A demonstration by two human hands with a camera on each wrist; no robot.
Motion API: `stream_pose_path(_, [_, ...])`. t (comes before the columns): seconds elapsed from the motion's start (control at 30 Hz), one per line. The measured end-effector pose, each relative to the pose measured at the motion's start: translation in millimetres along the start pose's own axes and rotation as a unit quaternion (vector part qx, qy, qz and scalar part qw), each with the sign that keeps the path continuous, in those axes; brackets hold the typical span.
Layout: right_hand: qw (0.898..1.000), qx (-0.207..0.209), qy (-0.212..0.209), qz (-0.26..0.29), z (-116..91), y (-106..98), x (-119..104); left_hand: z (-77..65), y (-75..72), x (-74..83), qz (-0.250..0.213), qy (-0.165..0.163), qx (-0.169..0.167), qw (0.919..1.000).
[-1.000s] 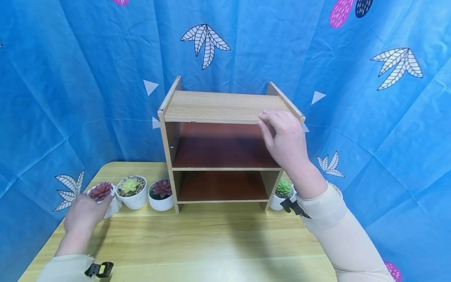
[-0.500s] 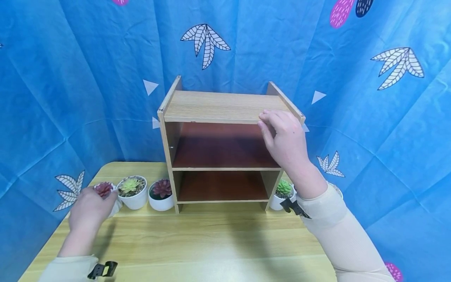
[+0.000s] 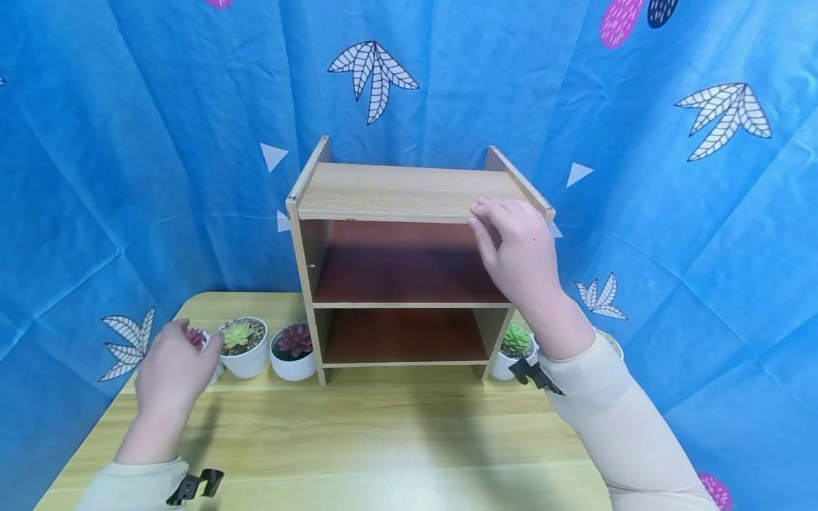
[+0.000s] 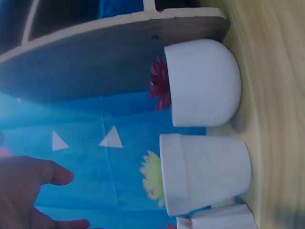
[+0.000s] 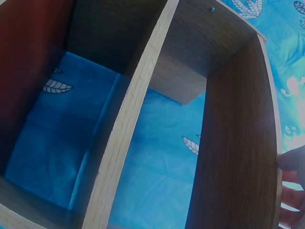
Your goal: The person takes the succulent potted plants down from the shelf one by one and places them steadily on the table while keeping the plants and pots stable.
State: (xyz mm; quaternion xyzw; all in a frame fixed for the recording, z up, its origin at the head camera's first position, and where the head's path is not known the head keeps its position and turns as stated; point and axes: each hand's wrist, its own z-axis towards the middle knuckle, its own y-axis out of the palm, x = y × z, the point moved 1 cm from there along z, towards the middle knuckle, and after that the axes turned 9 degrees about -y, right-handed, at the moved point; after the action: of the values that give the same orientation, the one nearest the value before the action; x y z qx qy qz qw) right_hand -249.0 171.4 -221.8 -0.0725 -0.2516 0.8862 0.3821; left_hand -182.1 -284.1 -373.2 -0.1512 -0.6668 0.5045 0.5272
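My right hand (image 3: 520,248) pinches the front edge of the top board of a wooden shelf (image 3: 412,191), thumb under and fingers over it. In the right wrist view its fingers (image 5: 291,200) lie at that board's edge. My left hand (image 3: 175,369) is over the leftmost potted succulent (image 3: 196,338), reddish and mostly hidden behind it. The left wrist view shows the thumb (image 4: 57,172) and fingers spread apart with nothing between them, higher than the pots. Beside it stand a yellow-green potted succulent (image 3: 246,355) and a dark red one (image 3: 294,358), both in white pots.
A green potted succulent (image 3: 515,346) stands right of the shelf, partly behind my right sleeve (image 3: 626,411). Another white rim (image 3: 612,344) peeks out past that arm. The wooden table (image 3: 358,440) ends at a blue patterned curtain (image 3: 211,142) behind and at the sides.
My left hand has shifted right and slightly up, from the leftmost red succulent toward the yellow-green one. The right hand keeps its hold on the shelf, and the pots stay in place.
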Motion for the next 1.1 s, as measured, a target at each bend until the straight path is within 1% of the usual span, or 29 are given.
stream_pose_path(0.17, [1.000,-0.003,0.001,0.000,0,-1,0,-6.5,-2.7,14.5,-0.025,0.019,0.042,0.9986])
stream_pose_path(0.27, [1.000,-0.001,0.001,0.000,1,-1,0,-11.2,-4.8,24.3,-0.043,0.031,0.067,0.9964])
stream_pose_path(0.37, [1.000,-0.001,0.002,0.000,1,-1,-1,-17.0,-7.5,33.4,-0.065,0.040,0.083,0.9936])
stream_pose_path(0.53, [1.000,-0.005,0.004,-0.001,1,-1,-1,-27.2,-11.6,48.4,-0.103,0.050,0.091,0.9892])
stream_pose_path(0.73, [1.000,0.001,0.002,-0.002,0,-1,0,-33.3,-13.5,68.3,-0.144,0.054,0.098,0.9833])
stream_pose_path(0.97, [1.000,0.004,-0.001,0.001,0,-1,0,-37.5,-11.7,86.5,-0.173,0.078,0.122,0.9743])
stream_pose_path(1.1, [1.000,0.003,0.000,0.003,0,0,0,-41.6,-11.6,94.7,-0.180,0.093,0.130,0.9705])
